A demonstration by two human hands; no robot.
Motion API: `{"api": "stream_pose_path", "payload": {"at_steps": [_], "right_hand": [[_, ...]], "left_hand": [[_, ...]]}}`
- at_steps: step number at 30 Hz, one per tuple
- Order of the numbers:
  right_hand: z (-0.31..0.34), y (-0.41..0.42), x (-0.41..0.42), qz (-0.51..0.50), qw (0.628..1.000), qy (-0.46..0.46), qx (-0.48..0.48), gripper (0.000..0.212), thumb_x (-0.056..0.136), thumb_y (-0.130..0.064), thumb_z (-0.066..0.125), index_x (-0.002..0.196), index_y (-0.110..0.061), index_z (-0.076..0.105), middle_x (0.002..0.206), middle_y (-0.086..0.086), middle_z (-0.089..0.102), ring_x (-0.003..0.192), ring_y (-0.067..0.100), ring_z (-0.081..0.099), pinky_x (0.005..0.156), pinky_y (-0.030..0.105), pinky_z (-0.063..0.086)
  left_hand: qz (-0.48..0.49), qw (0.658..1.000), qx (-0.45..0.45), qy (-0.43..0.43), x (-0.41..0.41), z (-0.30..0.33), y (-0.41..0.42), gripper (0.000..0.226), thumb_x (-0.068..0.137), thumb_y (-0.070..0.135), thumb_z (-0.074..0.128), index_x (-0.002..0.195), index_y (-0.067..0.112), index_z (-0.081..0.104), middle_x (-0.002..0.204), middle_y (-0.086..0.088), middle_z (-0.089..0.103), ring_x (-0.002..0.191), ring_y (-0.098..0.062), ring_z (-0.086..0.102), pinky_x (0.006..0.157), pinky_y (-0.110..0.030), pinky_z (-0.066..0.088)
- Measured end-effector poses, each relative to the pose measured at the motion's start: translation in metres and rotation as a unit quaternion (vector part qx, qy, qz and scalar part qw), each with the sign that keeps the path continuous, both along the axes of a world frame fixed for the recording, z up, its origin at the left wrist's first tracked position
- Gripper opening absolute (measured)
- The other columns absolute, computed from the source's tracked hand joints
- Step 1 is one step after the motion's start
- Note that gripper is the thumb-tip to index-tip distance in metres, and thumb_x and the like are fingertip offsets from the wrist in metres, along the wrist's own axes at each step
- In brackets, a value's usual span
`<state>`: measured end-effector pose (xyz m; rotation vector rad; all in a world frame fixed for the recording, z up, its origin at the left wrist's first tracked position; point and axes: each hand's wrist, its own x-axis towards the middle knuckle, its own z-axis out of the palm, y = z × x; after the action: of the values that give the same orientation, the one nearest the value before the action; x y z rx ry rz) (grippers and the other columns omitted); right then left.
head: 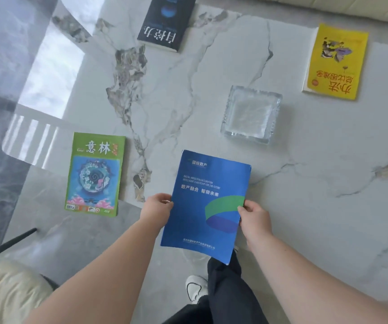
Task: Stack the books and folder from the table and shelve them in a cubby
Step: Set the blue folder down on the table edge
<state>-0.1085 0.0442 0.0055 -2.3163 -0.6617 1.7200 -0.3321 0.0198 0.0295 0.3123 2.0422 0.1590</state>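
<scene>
Marble table (211,66) – glass ashtray (251,114) empty; both hands – left (156,208), right (255,217) – gripping blue folder (206,204).

Both hands grip a thin blue folder (206,206) by its side edges, left hand (156,208) and right hand (255,218), above the near edge of a white marble table (305,183). On the table lie a green magazine (94,174), a black book (165,22), a yellow book (335,63) and a clear square glass ashtray (251,114), all well apart.

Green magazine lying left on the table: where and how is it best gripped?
Probably by the near short edge of the green magazine, coming from the table's front: it lies flat, bottom edge toward the person, sides clear, nothing on top.
</scene>
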Motion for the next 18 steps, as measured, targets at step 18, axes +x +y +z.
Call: {"api": "stream_pose_path", "payload": {"at_steps": [18], "right_hand": [[0.039,0.006,-0.100,-0.037,0.995,-0.070,0.062,0.034,0.091,0.004,0.041,0.077,-0.023,0.056,0.083,0.004,0.063,0.078,0.025,0.063,0.076,0.039,0.053]], "left_hand": [[-0.135,0.980,0.011,0.144,-0.170,0.014,0.016,0.025,0.085,0.006,0.049,0.098,0.014,0.069,0.102,-0.011,0.070,0.088,-0.029,0.060,0.075,-0.030,0.041]]}}
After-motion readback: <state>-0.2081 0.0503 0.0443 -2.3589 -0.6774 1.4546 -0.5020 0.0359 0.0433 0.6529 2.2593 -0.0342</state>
